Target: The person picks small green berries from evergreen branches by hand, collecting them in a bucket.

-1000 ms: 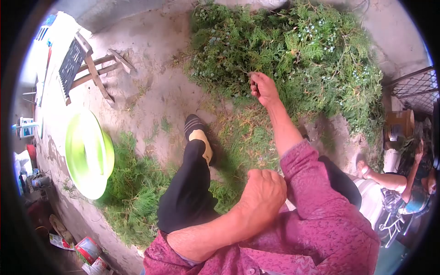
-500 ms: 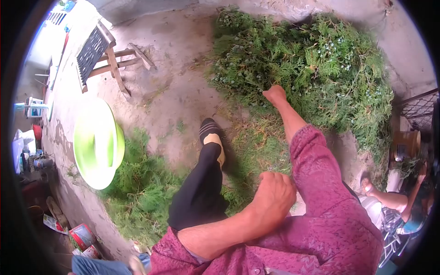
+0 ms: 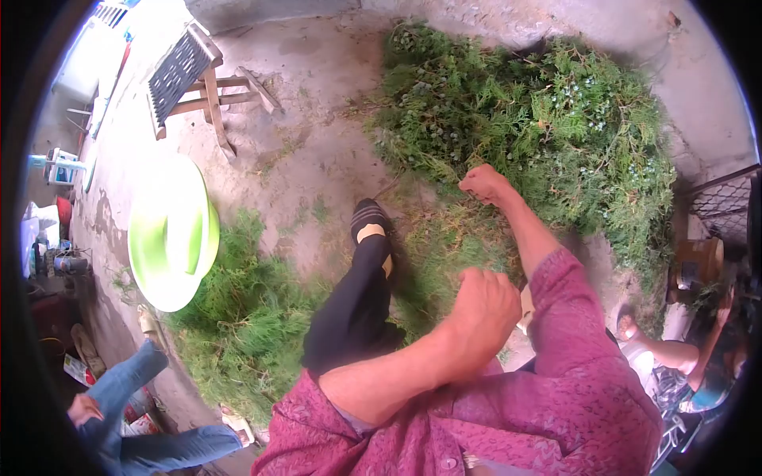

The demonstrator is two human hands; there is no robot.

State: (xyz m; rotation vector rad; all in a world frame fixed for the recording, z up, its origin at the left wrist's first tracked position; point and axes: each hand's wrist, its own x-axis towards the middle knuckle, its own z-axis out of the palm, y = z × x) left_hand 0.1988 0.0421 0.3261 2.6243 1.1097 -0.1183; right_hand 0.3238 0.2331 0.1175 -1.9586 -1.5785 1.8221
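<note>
A big heap of cut evergreen branches, cypress- or juniper-like with bluish berry-like cones, lies on the floor ahead. My right hand reaches to its near edge, fingers curled closed. Whatever those fingers grip is too small or hidden to make out. Closer to my body, my left hand is closed in a loose fist above scattered sprigs, its palm side out of sight. More loose greenery lies to the left of my leg, beside a lime-green plastic basin.
A low wooden folding stool with a woven seat stands at the upper left. A person in jeans is at the lower left. Another person sits at the right edge, near a bucket. My foot rests between the piles.
My right hand has drawn slightly back from the heap towards me. My left hand stays closed. The person in jeans has come further into view at lower left. The view has shifted slightly.
</note>
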